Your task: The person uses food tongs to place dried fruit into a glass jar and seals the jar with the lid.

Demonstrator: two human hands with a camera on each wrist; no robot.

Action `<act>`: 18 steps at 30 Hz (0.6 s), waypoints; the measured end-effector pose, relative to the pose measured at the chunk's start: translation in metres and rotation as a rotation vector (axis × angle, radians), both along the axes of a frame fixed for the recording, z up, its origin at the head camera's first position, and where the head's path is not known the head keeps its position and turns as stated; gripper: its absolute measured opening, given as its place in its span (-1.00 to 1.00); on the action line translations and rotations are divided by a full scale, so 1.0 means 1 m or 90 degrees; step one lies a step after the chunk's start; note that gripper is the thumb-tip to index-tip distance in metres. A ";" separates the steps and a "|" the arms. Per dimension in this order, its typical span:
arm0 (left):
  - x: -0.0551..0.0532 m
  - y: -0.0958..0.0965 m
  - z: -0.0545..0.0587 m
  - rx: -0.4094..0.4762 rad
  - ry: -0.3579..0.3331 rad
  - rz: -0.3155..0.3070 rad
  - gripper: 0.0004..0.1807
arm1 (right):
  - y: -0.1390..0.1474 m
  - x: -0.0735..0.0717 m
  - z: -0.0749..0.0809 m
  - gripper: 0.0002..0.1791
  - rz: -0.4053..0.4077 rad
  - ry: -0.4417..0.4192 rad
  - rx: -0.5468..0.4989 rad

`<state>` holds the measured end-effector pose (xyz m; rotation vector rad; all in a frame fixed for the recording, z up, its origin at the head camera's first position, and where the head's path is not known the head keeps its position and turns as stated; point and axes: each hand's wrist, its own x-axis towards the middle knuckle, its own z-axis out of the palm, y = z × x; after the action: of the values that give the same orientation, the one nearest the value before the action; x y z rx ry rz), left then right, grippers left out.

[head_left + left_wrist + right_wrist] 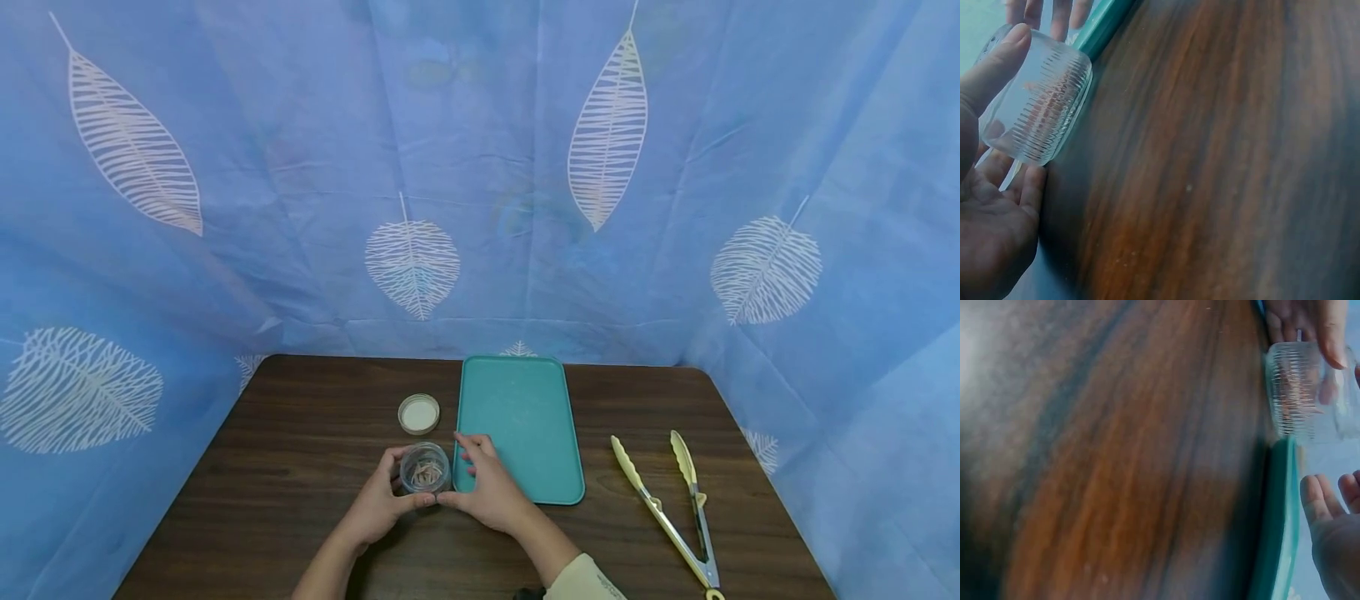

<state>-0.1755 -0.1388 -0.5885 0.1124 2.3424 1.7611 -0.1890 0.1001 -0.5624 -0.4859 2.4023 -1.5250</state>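
Observation:
A clear jar (pixel 425 468) with a ribbed lower part stands on the table, open at the top. Small pale brown pieces (pixel 1054 103) lie inside it; their kind cannot be made out. My left hand (pixel 378 504) grips the jar from the left, thumb on the near side and fingers round the far side. On the other side, my right hand (pixel 491 492) has its fingers extended over the tray's left edge, apart from the jar. Its thumb tip is close to the left thumb at the jar's near side; whether it touches the jar I cannot tell.
A round lid (pixel 418 414) with a white inside lies behind the jar. To the right of the jar is a teal tray (pixel 517 425). Spread tongs (pixel 678 533) with pale yellow tips lie at the right. Blue leaf-patterned cloth (pixel 480 167) hangs behind the table.

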 end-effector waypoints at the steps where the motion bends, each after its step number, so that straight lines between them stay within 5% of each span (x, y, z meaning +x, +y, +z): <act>1: 0.000 -0.001 0.000 0.002 -0.003 -0.011 -0.06 | -0.002 -0.001 -0.001 0.09 0.005 0.000 0.003; 11: -0.005 -0.012 0.004 0.039 -0.044 -0.106 0.01 | -0.010 -0.008 -0.003 -0.01 0.018 0.022 0.028; 18: -0.007 -0.019 0.005 0.039 -0.063 -0.135 0.04 | -0.017 -0.011 -0.001 -0.06 0.039 0.055 0.084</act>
<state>-0.1823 -0.1576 -0.5835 0.2673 2.1219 1.6957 -0.2004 0.0836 -0.5634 -0.6026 2.5083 -1.3369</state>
